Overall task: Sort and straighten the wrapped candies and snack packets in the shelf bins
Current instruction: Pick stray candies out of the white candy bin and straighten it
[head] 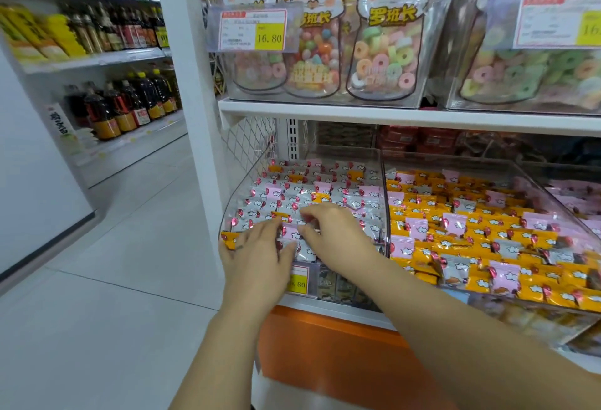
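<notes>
A clear left bin (227, 204) holds several small wrapped candies, mostly white (294, 188), with a few pink and orange ones mixed in. Both my hands are in its front part. My left hand (257, 252) lies flat on the candies with fingers stretched forward. My right hand (335, 234) curls its fingers and pinches a pink wrapped candy (291, 230) near the middle front. A second clear bin (387, 214) to the right is filled mostly with orange candies (435, 214) and some pink ones.
A third bin with pink candies (572, 195) shows at the far right. The shelf above carries large bags of ring gummies (387, 52) and a price tag (253, 30). Bottles line the shelves (123, 107) across the aisle on the left.
</notes>
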